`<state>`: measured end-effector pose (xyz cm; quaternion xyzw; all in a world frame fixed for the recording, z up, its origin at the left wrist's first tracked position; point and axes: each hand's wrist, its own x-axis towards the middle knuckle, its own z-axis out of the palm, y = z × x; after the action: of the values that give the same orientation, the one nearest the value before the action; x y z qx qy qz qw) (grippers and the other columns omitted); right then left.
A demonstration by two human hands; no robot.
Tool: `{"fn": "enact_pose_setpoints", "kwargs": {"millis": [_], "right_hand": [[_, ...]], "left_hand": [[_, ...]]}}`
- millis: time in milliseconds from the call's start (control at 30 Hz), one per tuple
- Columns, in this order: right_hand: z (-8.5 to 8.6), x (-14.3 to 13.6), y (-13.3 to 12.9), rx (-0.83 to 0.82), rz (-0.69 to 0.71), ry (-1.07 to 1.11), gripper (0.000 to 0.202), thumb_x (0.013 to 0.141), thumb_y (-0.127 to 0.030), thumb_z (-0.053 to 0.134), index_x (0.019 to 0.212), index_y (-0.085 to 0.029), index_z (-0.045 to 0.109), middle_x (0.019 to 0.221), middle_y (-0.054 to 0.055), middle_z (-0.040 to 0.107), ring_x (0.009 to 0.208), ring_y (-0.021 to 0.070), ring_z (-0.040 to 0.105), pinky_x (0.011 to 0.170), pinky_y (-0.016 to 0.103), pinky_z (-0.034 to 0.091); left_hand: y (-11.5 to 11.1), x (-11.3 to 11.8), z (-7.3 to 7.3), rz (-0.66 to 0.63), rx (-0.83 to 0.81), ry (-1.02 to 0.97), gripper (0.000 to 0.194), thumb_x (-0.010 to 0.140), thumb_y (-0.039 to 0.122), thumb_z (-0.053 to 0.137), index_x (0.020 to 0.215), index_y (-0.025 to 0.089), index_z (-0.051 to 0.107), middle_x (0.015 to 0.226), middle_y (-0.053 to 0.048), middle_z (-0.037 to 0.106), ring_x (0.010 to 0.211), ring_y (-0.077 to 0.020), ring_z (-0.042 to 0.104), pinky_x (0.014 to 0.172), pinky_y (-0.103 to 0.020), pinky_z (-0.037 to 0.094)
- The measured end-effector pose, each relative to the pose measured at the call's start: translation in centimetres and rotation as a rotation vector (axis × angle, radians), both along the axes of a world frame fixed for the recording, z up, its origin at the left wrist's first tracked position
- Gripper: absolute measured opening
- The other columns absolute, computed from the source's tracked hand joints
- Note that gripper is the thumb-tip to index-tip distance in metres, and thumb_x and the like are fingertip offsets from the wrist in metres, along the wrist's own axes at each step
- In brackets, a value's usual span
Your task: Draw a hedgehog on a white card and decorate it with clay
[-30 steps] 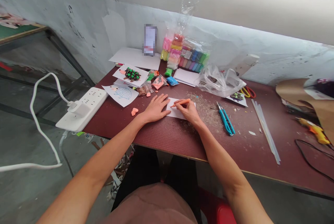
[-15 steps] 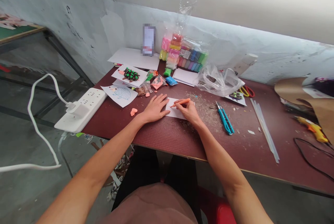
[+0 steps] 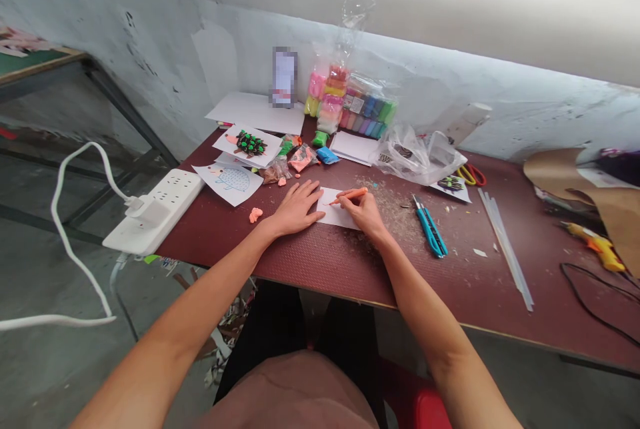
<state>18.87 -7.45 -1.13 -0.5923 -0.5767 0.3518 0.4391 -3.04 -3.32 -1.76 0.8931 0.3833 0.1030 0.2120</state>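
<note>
A small white sheet of paper (image 3: 331,216) lies on the dark red table (image 3: 310,262) in front of me. My left hand (image 3: 296,208) rests flat at the paper's left edge, fingers spread. In my right hand (image 3: 367,213) is an orange marker pen (image 3: 353,194), its tip against the upper left of the sheet, where a faint orange line shows. Left of my hands lie a lump of pink clay (image 3: 255,215) and a paper with a blue hedgehog drawing (image 3: 233,180). Behind that is a picture of a hedgehog with dark spines and green dots (image 3: 250,143).
A white power strip (image 3: 155,209) sits at the table's left end. Bagged coloured clay (image 3: 367,112) and a blurred phone (image 3: 284,77) stand at the back. To the right are a teal utility knife (image 3: 430,228), scissors (image 3: 473,174), glue sticks (image 3: 506,249) and a yellow glue gun (image 3: 603,249).
The marker tip has moved slightly right across the paper, and a short orange line now shows beside it. My left hand stays in place.
</note>
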Motion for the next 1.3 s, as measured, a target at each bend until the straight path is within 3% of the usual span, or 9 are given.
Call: {"fn": "enact_pose_setpoints", "kwargs": {"millis": [333,600,1300], "right_hand": [[0.02,0.07,0.08,-0.008,-0.023,-0.001,0.027,0.077,-0.046,0.068,0.074,-0.020,0.073,0.083,0.008,0.076,0.074,0.0201,0.067,0.068,0.032,0.051],[0.37,0.31,0.04,-0.025,-0.077,0.035,0.025,0.075,-0.039,0.066,0.079,-0.016,0.076,0.087,0.011,0.078,0.074,0.0214,0.068,0.069,0.032,0.052],[0.33,0.21,-0.10,-0.014,-0.080,0.027,0.027,0.074,-0.044,0.065,0.073,-0.018,0.071,0.086,0.010,0.077,0.074,0.0200,0.066,0.067,0.031,0.050]], "left_hand": [[-0.08,0.07,0.23,0.010,0.004,0.021,0.062,0.099,0.048,0.052,0.155,0.022,0.050,0.173,-0.010,0.031,0.162,-0.0303,0.023,0.132,-0.052,0.016],[0.00,0.03,0.18,-0.003,0.015,0.022,0.062,0.099,0.049,0.052,0.155,0.021,0.049,0.173,-0.011,0.031,0.162,-0.0300,0.024,0.132,-0.052,0.014],[-0.04,0.10,0.21,-0.001,0.023,0.049,0.060,0.101,0.047,0.052,0.156,0.023,0.050,0.173,-0.010,0.031,0.162,-0.0301,0.023,0.132,-0.052,0.015]]}}
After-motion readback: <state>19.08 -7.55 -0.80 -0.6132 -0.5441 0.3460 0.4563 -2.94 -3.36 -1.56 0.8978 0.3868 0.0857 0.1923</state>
